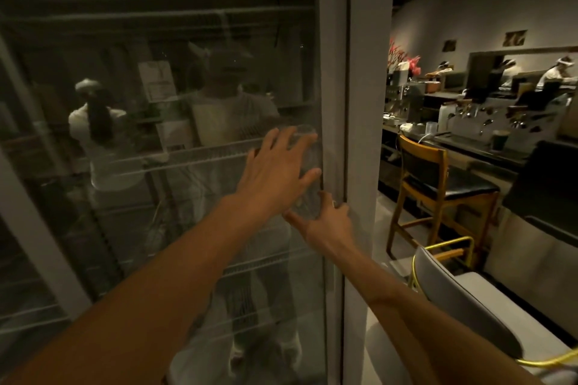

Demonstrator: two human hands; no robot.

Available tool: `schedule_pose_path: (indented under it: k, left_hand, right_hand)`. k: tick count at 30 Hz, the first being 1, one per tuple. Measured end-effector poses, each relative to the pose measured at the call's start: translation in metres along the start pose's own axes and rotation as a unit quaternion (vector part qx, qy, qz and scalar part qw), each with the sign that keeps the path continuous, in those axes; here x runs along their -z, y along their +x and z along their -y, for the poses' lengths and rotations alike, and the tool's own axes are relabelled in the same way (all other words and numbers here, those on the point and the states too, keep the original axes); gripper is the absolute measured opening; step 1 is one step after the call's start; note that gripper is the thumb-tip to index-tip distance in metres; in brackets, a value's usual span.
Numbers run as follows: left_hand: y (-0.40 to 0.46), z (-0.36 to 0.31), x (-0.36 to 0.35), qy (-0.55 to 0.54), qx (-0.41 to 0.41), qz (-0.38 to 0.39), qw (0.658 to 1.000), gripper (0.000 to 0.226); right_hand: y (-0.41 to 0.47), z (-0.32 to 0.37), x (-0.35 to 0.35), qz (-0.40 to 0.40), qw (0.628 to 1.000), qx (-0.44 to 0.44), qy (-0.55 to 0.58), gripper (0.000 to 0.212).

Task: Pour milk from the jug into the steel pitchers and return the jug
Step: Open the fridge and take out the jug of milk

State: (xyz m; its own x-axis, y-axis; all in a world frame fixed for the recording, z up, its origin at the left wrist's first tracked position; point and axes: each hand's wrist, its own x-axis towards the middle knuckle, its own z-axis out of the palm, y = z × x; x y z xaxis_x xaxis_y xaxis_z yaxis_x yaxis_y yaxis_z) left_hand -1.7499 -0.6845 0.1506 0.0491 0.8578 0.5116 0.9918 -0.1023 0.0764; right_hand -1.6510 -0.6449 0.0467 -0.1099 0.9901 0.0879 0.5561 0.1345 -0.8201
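Head view, step: both hands are at the glass fridge door (187,134); whether they open or close it I cannot tell.
Left hand (275,172): fingers spread flat on the glass, grip on nothing.
Right hand (328,225): fingers splayed at the door frame (333,103), holding nothing.
Jug: not visible; reflections hide the shelves.
Next move: probably a firm grip on the door edge.
Room: dim café, a wooden chair (438,184) and an espresso machine (488,122) on the table to the right.

A single wide-angle camera, worn on the person's head, looks forward and slightly down at close range onto a tall glass-fronted refrigerator door with a pale grey frame (334,103). Both forearms reach into frame from below (the lens bends the edges). To the right, the view runs past a wooden chair with a black seat (438,184) toward a distant café surface (488,150).
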Motion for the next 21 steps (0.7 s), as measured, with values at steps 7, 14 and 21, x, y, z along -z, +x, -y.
schedule_pose_path:
  k: [7,14,21]
  left_hand:
    - [-0.001,-0.001,-0.003,0.010,-0.020,0.016,1.000,0.063]
    - [0.003,0.003,0.001,-0.001,-0.023,0.006,1.000,0.062]
    - [0.001,0.013,0.007,0.024,-0.027,-0.032,0.999,0.059]
  right_hand:
    - [-0.003,0.001,-0.007,-0.017,1.000,0.007,-0.018,0.110]
    - [-0.007,0.008,-0.014,-0.027,0.997,-0.020,-0.064,0.116]
    - [-0.026,0.030,-0.035,0.017,0.999,0.016,-0.038,0.104]
